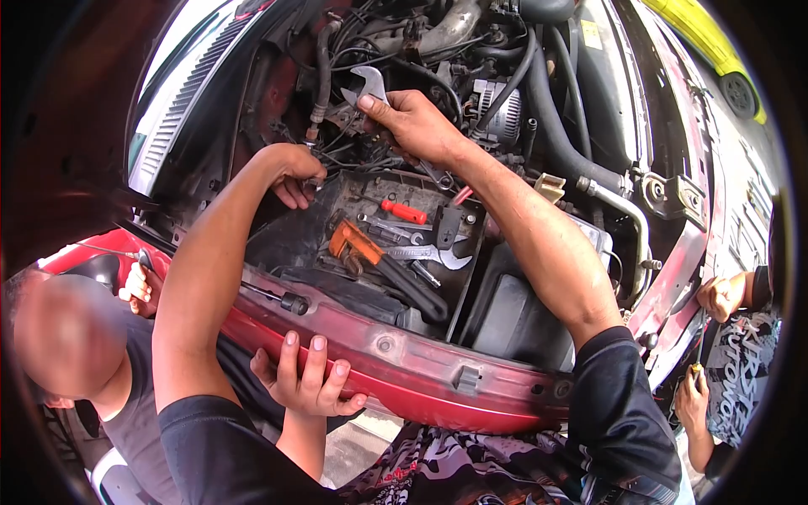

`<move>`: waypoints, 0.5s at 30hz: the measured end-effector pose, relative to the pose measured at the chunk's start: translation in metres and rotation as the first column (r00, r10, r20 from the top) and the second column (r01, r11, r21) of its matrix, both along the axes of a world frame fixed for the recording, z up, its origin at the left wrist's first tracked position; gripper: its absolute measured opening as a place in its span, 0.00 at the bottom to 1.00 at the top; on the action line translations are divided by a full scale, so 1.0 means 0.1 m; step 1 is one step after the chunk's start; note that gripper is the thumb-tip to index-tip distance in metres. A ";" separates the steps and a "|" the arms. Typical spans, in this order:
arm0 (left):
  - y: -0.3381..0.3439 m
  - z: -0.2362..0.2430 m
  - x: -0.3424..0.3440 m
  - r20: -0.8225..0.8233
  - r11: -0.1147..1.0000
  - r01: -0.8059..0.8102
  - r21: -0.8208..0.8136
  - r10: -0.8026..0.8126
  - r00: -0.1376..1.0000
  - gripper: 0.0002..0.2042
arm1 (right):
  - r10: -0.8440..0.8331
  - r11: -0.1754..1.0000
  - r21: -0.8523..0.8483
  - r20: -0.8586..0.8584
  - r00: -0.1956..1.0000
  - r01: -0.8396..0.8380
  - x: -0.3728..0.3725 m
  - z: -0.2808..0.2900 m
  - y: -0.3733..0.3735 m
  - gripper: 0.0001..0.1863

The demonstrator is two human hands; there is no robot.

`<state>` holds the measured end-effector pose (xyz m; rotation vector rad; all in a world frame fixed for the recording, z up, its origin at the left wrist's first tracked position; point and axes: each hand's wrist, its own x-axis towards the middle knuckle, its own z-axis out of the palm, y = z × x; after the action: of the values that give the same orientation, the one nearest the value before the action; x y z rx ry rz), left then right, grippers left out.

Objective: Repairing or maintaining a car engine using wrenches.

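Over the engine [444, 34], right hand [417, 124] grasps wrench [372, 81]; left hand [295, 168], partly hidden: grip unclear.

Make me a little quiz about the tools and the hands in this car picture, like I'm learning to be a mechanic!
1. Multiple choice: what is in the person's right hand?
A) a hammer
B) a silver wrench
C) a paintbrush

2. True or false: the red-handled screwdriver lies farther from the person than the pipe wrench.

3. Fill in the blank: the pipe wrench has a dark handle and a head coloured ______.

Key: 1 is B, 2 is true, 3 is orange.
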<state>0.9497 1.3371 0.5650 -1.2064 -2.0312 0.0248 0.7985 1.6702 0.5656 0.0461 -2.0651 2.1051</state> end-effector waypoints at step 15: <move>0.01 -0.01 -0.03 -0.012 1.000 0.022 0.018 -0.022 1.000 0.29 | 0.098 0.995 -0.002 -0.006 0.995 -0.098 -0.01 -0.04 -0.01 0.23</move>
<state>0.9470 1.3384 0.5643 -1.2149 -2.0035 0.0034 0.7979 1.6691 0.5616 0.1555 -2.0982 2.1600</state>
